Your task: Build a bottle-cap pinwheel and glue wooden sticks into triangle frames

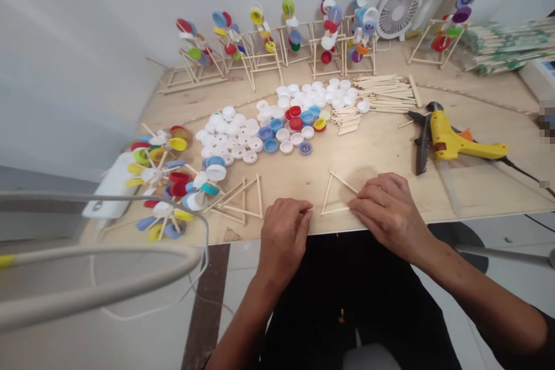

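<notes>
A small triangle of thin wooden sticks [333,189] lies flat near the front edge of the plywood table [381,156]. My right hand [385,208] rests palm down over its right corner, fingertips pressing the sticks. My left hand [284,231] sits curled at the table edge just left of the triangle, fingertips touching a thin stick at the triangle's left end. Two finished stick triangles [243,199] lie to the left of my left hand.
A heap of white and coloured bottle caps [269,124] fills the middle. Loose sticks [381,95] lie behind, a yellow glue gun [455,141] and pliers [422,144] at right. Cap-and-stick wheels [171,179] lie at left; several upright models [269,40] and a fan [396,11] line the back.
</notes>
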### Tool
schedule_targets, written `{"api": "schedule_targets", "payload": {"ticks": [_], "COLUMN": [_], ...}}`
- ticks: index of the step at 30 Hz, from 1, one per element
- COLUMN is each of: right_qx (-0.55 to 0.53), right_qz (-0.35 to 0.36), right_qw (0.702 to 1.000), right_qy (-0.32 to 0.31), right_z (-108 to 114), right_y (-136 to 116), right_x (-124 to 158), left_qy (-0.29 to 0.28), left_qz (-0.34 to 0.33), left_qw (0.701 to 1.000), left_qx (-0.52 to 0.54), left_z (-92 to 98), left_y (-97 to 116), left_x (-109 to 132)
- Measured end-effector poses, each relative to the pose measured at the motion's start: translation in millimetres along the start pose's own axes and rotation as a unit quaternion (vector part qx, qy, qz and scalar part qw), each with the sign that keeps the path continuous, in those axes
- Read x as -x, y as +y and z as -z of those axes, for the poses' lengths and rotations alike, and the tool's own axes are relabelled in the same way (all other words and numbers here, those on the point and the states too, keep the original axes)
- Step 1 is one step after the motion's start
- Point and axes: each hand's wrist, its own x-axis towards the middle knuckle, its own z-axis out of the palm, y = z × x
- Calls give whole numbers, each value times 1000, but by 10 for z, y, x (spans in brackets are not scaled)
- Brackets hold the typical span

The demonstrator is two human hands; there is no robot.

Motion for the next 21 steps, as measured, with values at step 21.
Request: {"api": "schedule_targets", "payload": {"ticks": [21], "right_qx": [36], "right_qz": [0], "right_qw": [999], "right_qy": [-3], "right_z": [-60], "right_y": [-3], "right_x": [-19], "left_qy": [-9], "left_qz": [-3], "left_qw": [1000], "left_qx": [19], "left_z": [-136], "left_y": [25], "left_x": [-1]}}
